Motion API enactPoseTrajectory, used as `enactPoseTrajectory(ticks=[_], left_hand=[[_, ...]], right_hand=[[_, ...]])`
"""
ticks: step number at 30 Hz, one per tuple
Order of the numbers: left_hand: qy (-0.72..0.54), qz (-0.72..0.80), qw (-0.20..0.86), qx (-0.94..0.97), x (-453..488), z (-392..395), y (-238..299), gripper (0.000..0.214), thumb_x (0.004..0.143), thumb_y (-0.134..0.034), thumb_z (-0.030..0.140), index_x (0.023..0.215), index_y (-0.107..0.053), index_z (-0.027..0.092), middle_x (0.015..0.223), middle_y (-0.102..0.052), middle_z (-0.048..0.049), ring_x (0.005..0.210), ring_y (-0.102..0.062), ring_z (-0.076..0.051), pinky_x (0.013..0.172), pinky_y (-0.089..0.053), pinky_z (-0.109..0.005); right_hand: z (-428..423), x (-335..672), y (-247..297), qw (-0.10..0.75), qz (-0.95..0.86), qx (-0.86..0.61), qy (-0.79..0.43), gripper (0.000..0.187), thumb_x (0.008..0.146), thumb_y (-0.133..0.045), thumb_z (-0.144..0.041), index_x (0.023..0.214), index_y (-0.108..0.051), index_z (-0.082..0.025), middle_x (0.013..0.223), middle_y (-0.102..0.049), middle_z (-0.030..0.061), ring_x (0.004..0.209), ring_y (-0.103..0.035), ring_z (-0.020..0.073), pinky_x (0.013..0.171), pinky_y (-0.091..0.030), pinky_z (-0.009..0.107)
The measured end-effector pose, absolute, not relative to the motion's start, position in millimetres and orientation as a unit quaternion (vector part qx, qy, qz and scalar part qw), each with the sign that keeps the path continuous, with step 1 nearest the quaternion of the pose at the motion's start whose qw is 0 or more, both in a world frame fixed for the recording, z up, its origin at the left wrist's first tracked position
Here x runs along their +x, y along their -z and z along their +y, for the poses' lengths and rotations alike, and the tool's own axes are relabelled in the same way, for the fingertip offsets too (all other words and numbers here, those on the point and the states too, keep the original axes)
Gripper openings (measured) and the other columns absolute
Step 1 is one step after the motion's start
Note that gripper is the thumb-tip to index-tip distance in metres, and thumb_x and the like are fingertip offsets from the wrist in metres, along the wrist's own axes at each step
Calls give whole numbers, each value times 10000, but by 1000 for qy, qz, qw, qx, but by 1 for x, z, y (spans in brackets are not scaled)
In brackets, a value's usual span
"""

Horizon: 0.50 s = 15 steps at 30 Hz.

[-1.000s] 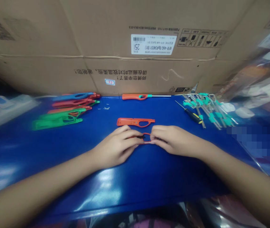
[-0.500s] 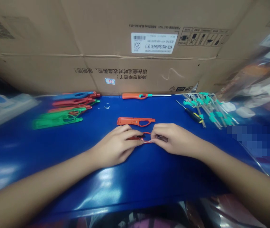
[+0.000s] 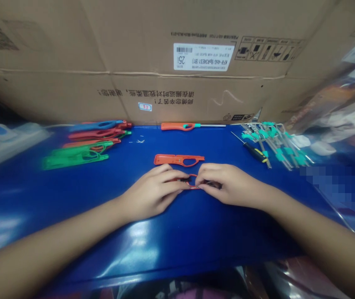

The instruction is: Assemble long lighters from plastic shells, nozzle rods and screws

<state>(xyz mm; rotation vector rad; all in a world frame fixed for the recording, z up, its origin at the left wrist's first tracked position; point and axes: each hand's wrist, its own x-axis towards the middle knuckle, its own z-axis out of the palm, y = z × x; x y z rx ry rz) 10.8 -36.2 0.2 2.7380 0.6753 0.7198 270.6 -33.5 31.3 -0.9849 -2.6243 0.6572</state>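
At the middle of the blue table, an orange lighter casing half point(image 3: 193, 187) with a looped trigger opening lies mostly hidden under both hands. My left hand point(image 3: 152, 191) is closed on its wide end, thumb and forefinger pressing beside the loop. My right hand point(image 3: 224, 182) is closed in a pinch at the loop's lower edge, its fingertips touching the rim; any small part between them is too hidden to name. Just beyond the fingers lies another orange casing half point(image 3: 168, 159), inner side up.
A complete orange lighter point(image 3: 176, 126) lies at the back by the cardboard box point(image 3: 152, 50). Green, red and blue casings point(image 3: 71, 161) are piled left. On the right are a screwdriver point(image 3: 255, 152) and several metal lighter tubes with teal parts point(image 3: 280, 153).
My right hand has shifted slightly left and down along the loop's lower edge. My left hand keeps its hold, almost unmoved.
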Motion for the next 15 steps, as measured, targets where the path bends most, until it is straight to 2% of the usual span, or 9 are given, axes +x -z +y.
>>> enactPoseTrajectory(ticks=[15], left_hand=[[-241,238,143,930,12,-35,-1,289,986,-545,151,1217,-690,248,1262,-678,-55,1106,-587,-217,963,-510,-380]], right_hand=[[-33,271,-29,136,-900,-335,-243,182,935,-571,-132,1003,-728,-192,972,-663,37,789,-608,136,692,-452,261]])
